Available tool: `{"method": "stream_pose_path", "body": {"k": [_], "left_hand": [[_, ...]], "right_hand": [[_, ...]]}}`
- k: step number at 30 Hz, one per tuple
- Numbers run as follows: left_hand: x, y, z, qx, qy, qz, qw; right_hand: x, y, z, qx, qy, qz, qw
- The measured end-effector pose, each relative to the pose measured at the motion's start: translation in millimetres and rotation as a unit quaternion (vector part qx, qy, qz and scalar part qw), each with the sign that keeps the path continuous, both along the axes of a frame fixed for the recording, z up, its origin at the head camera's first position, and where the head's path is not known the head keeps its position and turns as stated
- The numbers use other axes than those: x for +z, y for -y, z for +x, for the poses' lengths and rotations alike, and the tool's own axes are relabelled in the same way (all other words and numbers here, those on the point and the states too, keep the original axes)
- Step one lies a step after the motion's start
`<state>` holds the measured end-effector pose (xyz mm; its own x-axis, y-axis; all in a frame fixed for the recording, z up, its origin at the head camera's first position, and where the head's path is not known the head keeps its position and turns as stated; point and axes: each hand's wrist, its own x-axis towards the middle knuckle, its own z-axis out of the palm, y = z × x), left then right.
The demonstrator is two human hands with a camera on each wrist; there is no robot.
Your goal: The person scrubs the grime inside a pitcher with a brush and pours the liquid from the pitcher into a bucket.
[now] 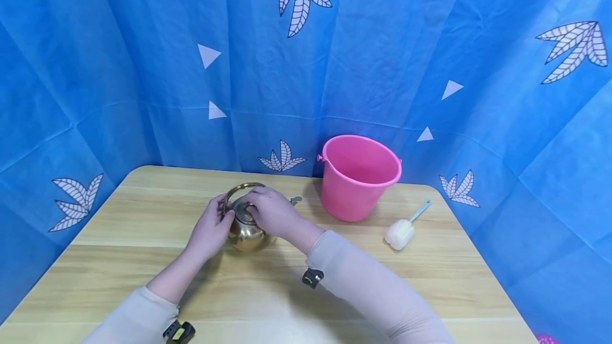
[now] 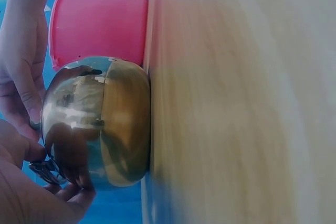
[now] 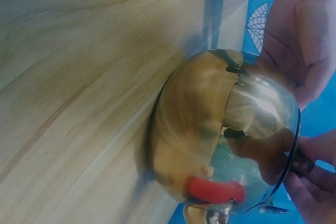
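A shiny brass teakettle stands on the wooden table, its hoop handle upright and its spout pointing right. My left hand grips the kettle's left side at the foot of the handle, thumb in front; the left wrist view shows the fingers around the metal handle fitting. From above, my right hand pinches the dark knob of the round lid. The lid sits at the kettle's top; whether it is fully seated I cannot tell.
A pink bucket stands behind and to the right of the kettle. Farther right lies a sponge brush with a white head and light blue handle. Blue patterned curtain surrounds the table on the back and sides.
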<state>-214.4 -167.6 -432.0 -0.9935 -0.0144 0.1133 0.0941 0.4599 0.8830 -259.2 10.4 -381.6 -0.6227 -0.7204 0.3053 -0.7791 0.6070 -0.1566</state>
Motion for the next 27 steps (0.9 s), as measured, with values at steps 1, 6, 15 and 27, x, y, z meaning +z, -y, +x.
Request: {"method": "stream_pose_path", "body": {"k": [1,6,15,27], "left_hand": [[0.6,-0.3,0.2,-0.001,0.0,0.0,1.0],[2.2,-1.1,1.0,-0.003,0.002,0.0,1.0],[2.8,-1.6,0.2,-0.003,-0.001,0.001,1.0],[1.7,-1.4,0.7,-0.002,-0.006,-0.005,1.0]], "right_hand": [[0.1,-0.2,0.0,0.0,0.0,-0.001,1.0],[-0.1,-0.8,-0.4,-0.002,-0.001,-0.002,1.0],[1.2,-2.2,-0.6,-0.004,-0.001,-0.022,1.0],[4.8,-3.8,-0.2,-0.011,0.002,-0.025,1.0]]}}
